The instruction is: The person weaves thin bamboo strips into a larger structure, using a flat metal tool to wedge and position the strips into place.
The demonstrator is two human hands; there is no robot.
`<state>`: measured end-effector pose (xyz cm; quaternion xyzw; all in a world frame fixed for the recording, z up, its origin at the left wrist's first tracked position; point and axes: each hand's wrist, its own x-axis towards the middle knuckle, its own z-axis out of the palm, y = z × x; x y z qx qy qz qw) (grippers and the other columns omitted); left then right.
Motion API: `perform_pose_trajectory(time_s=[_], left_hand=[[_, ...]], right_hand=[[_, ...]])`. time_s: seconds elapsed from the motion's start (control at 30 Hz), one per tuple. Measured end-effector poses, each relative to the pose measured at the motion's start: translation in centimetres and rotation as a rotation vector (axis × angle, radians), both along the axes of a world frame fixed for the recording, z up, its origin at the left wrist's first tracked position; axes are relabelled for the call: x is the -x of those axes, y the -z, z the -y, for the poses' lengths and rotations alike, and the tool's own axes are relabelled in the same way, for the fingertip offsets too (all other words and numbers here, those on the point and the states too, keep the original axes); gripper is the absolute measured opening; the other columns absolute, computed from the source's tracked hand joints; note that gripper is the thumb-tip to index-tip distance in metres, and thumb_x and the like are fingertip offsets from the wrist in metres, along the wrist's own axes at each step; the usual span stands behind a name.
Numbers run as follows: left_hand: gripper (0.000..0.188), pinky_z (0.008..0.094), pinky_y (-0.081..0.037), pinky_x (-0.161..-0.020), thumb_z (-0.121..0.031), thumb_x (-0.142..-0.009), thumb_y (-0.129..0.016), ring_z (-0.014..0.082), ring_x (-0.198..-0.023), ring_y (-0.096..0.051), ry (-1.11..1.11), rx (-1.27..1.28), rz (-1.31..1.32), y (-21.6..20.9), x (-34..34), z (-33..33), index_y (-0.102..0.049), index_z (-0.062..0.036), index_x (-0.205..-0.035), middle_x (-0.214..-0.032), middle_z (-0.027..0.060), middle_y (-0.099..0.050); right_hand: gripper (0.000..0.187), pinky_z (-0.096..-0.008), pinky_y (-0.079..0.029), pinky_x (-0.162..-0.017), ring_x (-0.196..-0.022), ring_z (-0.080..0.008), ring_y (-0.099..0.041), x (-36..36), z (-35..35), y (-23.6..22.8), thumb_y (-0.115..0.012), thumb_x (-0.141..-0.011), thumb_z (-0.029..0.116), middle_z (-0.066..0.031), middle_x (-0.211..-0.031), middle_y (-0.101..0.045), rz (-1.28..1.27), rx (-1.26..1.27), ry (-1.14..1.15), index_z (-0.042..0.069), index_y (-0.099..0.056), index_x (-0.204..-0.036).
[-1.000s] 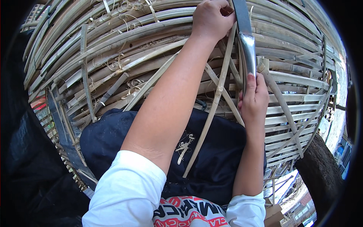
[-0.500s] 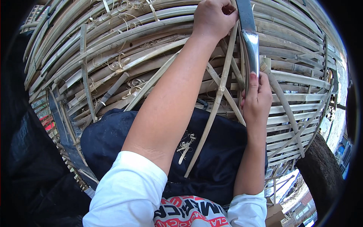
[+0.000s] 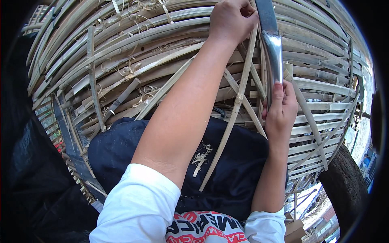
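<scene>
My left hand [image 3: 233,20] is at the top of the view, its fingers closed in a pinch on a thin bamboo strip [image 3: 239,97]. The strip slants down from there, its lower end over my lap. To the right, my right hand [image 3: 281,101] is wrapped round the shiny metal handle of a large knife [image 3: 267,20], thumb along the handle. The dark, broad blade points away from me, close beside my left fingertips and the strip. Its far end is cut off by the upper edge.
Dark cloth [image 3: 239,166] covers my lap, with pale bamboo shavings [image 3: 200,160] on it. Behind my hands are stacked bamboo slats [image 3: 162,32], with curled shavings among them. A lattice of bamboo strips [image 3: 320,109] stands at the right, beside a tree trunk [image 3: 344,174]. Black sheeting [image 3: 32,162] hangs at the left.
My right hand and the knife have shifted slightly right and toward me. The left hand keeps its pinch on the bamboo strip, and the whole view has moved a little.
</scene>
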<state>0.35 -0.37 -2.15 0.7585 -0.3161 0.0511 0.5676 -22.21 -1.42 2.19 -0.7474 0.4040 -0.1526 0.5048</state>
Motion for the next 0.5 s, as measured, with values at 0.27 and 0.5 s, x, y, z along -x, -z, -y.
perform_pose_trajectory(time_s=[0.27, 0.5], left_hand=[[0.021, 0.0431, -0.054, -0.068, -0.022, -0.081, -0.074, 0.0338, -0.074, -0.069, 0.019, -0.041, -0.038, -0.6, 0.2, -0.4, -0.07, -0.0021, -0.081, -0.074, 0.0172, -0.069], [0.024, 0.0409, -0.055, -0.068, -0.026, -0.083, -0.074, 0.0326, -0.074, -0.07, 0.019, -0.067, -0.086, -0.3, 0.2, -0.5, -0.071, -0.0025, -0.081, -0.075, 0.0168, -0.069]], right_hand=[[0.042, -0.0255, -0.039, -0.05, -0.053, -0.0075, -0.048, -0.2, 0.0, -0.3, -0.049, -0.107, 0.041, -0.0028, -0.063, -0.053, 0.042, 0.055, -0.009, 0.0, -0.061, -0.104], [0.041, -0.0226, -0.038, -0.047, -0.049, -0.0056, -0.048, 0.0, -0.6, -1.0, -0.048, -0.107, 0.039, -0.0016, -0.063, -0.055, 0.064, 0.008, 0.033, 0.0, -0.061, -0.109]])
